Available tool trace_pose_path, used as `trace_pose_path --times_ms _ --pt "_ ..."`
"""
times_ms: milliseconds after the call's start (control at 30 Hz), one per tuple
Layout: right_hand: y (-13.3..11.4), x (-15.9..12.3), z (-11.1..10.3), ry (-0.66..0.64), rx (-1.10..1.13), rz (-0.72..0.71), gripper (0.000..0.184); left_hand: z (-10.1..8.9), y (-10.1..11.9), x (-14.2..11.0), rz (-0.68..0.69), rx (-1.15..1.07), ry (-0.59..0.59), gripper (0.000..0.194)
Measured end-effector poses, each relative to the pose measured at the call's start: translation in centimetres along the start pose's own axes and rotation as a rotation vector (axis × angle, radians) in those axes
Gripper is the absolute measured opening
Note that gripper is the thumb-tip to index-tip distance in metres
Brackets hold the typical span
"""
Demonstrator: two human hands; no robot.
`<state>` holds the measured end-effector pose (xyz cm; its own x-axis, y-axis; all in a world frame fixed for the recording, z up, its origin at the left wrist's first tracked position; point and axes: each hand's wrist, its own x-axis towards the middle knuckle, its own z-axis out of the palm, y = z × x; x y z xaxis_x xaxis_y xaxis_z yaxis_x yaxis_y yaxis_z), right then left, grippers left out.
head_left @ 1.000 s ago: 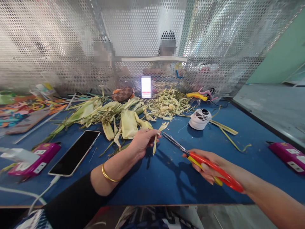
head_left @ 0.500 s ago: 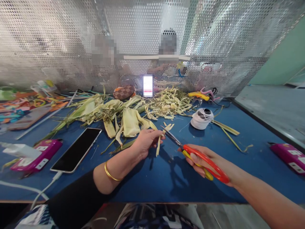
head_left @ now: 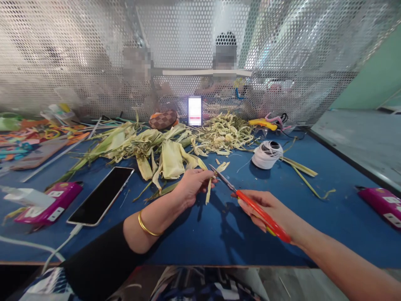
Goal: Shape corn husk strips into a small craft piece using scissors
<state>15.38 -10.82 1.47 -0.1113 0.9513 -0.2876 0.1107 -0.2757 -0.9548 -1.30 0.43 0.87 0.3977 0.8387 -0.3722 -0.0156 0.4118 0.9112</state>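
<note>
My left hand (head_left: pixel 196 186), with a gold bangle on its wrist, pinches a narrow strip of corn husk (head_left: pixel 208 193) that hangs below the fingertips. My right hand (head_left: pixel 263 209) is wrapped round red-and-yellow-handled scissors (head_left: pixel 261 213). Their metal blades point up and left and reach the husk at my left fingertips; whether they touch it I cannot tell. Small husk scraps (head_left: pixel 223 167) lie just beyond the blade tips. Behind my left hand spreads a pile of pale green corn husks (head_left: pixel 172 161), and a heap of shredded husk (head_left: pixel 224 133) sits farther back.
A spool of white string (head_left: pixel 267 154) stands at the right, near loose husk strips (head_left: pixel 300 167). On the left lie a black-screened phone (head_left: pixel 102 196) on a cable and a purple power strip (head_left: pixel 52 202). A perforated metal screen (head_left: pixel 188 33) closes the back of the blue table (head_left: pixel 194 246).
The scissors have turned and their handles have come closer together, with the yellow one now mostly hidden. My right hand has shifted slightly left. My left hand has hardly moved.
</note>
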Motion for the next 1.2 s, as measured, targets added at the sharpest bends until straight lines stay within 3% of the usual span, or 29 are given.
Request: trace_pose_path --times_ms 300,467,667,867,1033,1200 --pt "-0.2 -0.2 0.2 0.035 -0.062 0.013 0.041 0.0 0.0 0.2 -0.019 0.027 0.006 0.011" --pt "0.1 -0.2 0.3 0.122 0.034 0.08 0.041 -0.2 0.0 0.3 -0.008 0.017 -0.013 0.011" --pt "-0.2 0.2 -0.7 0.281 0.15 -0.069 0.052 -0.2 0.1 0.1 -0.01 -0.004 -0.127 0.017" --pt "-0.9 2.7 -1.4 0.387 0.143 -0.245 0.056 -0.2 0.1 -0.3 -0.019 -0.059 -0.265 0.014" --pt "-1.7 5.0 -1.0 0.328 0.188 -0.298 0.053 -0.2 0.0 -0.5 0.005 -0.073 -0.29 0.031" --pt "-1.2 5.5 -0.4 0.298 0.2 -0.226 0.056 -0.1 -0.1 -0.3 0.025 -0.045 -0.22 0.027"
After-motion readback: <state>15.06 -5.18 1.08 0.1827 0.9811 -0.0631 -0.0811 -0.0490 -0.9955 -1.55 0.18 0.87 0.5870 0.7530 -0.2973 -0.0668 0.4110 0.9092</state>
